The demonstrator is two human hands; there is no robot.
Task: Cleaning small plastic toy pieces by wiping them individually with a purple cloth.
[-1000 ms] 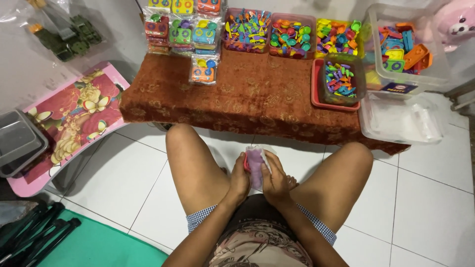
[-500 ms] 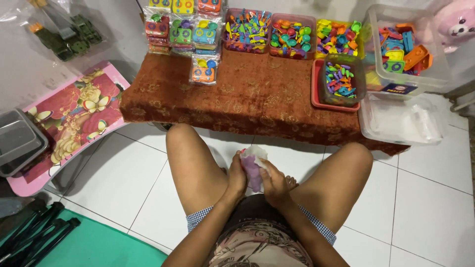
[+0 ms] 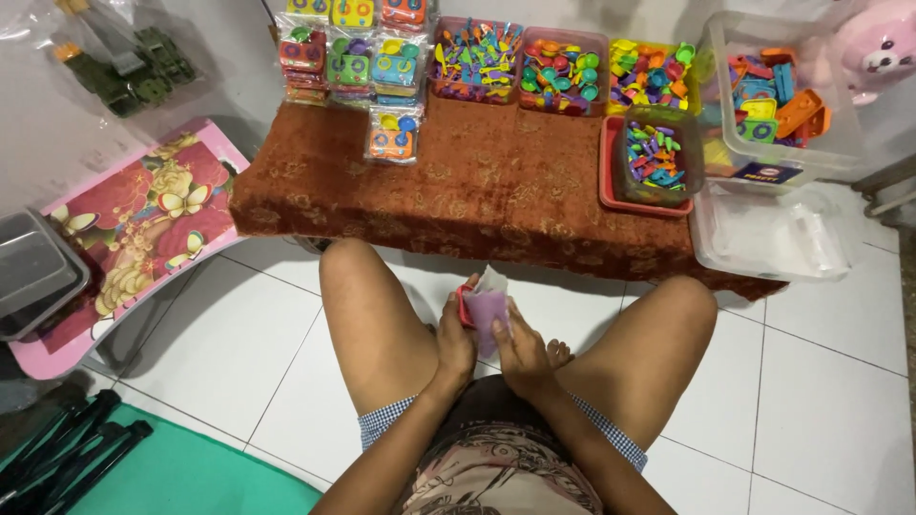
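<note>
Both hands meet between the knees, the left hand (image 3: 456, 341) and right hand (image 3: 520, 351) each pinched onto a small clear plastic packet (image 3: 487, 307) with a purple-and-red toy inside. It looks light, crinkly and slippery (film over something stiff); best held at the edges, beside each grip.

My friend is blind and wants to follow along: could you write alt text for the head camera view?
Seen from above, a seated person's left hand and right hand hold a small clear plastic packet with a purple and red toy inside between bare knees. Ahead, a low table under a brown patterned cloth carries tubs of colourful plastic toy pieces.
</note>
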